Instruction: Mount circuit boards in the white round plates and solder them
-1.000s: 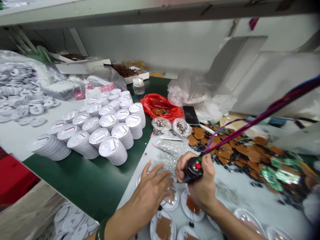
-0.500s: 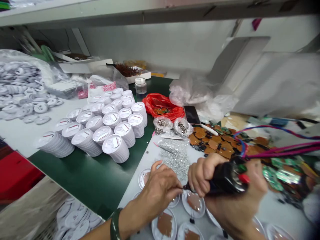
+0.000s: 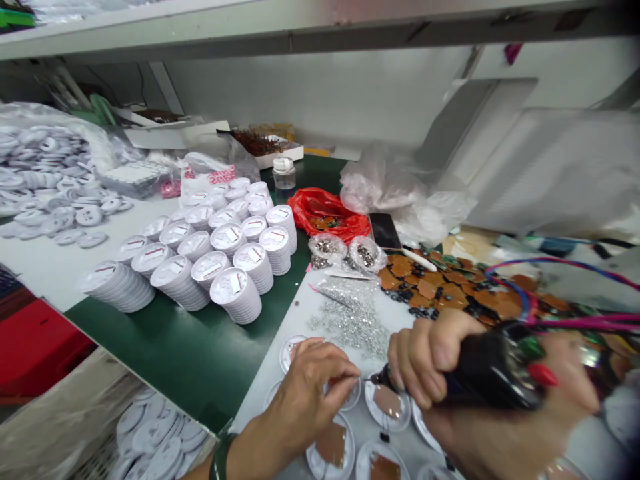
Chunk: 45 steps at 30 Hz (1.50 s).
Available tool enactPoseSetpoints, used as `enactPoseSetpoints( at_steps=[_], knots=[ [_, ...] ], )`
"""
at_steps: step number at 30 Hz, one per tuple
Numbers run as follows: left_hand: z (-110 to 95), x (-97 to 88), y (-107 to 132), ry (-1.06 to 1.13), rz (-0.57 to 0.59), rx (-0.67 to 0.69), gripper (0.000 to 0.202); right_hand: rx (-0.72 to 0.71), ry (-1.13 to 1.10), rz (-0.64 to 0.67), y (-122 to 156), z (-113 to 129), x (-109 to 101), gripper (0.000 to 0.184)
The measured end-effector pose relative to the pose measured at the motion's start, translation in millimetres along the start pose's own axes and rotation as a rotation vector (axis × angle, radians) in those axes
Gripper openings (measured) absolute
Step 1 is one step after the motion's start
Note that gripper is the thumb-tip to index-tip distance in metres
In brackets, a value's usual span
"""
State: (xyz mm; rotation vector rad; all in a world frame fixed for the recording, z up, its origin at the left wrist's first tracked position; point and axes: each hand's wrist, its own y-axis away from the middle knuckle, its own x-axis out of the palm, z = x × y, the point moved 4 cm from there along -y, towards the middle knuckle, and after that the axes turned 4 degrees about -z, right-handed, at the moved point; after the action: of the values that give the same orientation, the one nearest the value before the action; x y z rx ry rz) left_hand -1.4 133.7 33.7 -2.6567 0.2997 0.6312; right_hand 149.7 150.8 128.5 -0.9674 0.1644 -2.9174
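Observation:
My right hand (image 3: 425,353) is wrapped around a black electric screwdriver (image 3: 493,367) with a red and a green button. The screwdriver lies nearly level, its bit aimed left. My left hand (image 3: 313,387) is closed in a pinch just left of the bit tip, a small gap away; whatever sits between the fingertips is too small to make out. Under and around both hands lie round white plastic covers, one with a brown circuit board (image 3: 387,400), another with a brown board (image 3: 330,445) below the left hand. Small silver screws (image 3: 353,317) are spread beyond the hands.
Stacked white discs (image 3: 235,293) stand on the green mat at left. A red bag (image 3: 327,213), a phone (image 3: 384,231) and loose brown boards (image 3: 427,288) lie farther back. Red and blue tubes (image 3: 525,300) run at right. A shelf (image 3: 320,30) crosses overhead.
My right hand has drawn the screwdriver to the right, opening a small gap from my left fingertips. My left hand stays pinched, slightly lower. The view has shifted a little.

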Motion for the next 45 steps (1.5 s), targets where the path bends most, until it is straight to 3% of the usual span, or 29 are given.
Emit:
enactPoseSetpoints(
  at_steps=[8,20,24,26,28,32,41,45],
  knots=[
    [6,3.6,3,-0.007,-0.014,-0.120,0.021,0.017,-0.024,-0.021,2,-16,9,0.060],
    [-6,-5.2,11,0.084,0.046,-0.115,0.016,0.058,0.010,0.054,6,-18,15,0.062],
    [-8,-10.7,30,-0.105,0.031,0.028,0.019,0.097,0.010,0.106,12,-24,10,0.063],
    [-3,-12.4,49,-0.240,-0.058,0.140,0.027,0.149,-0.005,0.139,18,-34,5,0.065],
    [4,-8.8,71,-0.342,-0.110,0.280,0.029,0.198,-0.031,0.148,23,-48,-1,0.066],
    [18,3.6,102,-0.544,-0.160,0.428,0.021,0.233,-0.055,0.169,33,-74,-1,0.065],
    [16,8.1,107,-0.566,-0.279,0.523,0.024,0.252,0.019,0.125,40,-96,1,0.066],
    [17,11.1,105,-0.573,-0.236,0.522,0.024,0.208,0.134,0.146,42,-93,10,0.062]
  ],
)
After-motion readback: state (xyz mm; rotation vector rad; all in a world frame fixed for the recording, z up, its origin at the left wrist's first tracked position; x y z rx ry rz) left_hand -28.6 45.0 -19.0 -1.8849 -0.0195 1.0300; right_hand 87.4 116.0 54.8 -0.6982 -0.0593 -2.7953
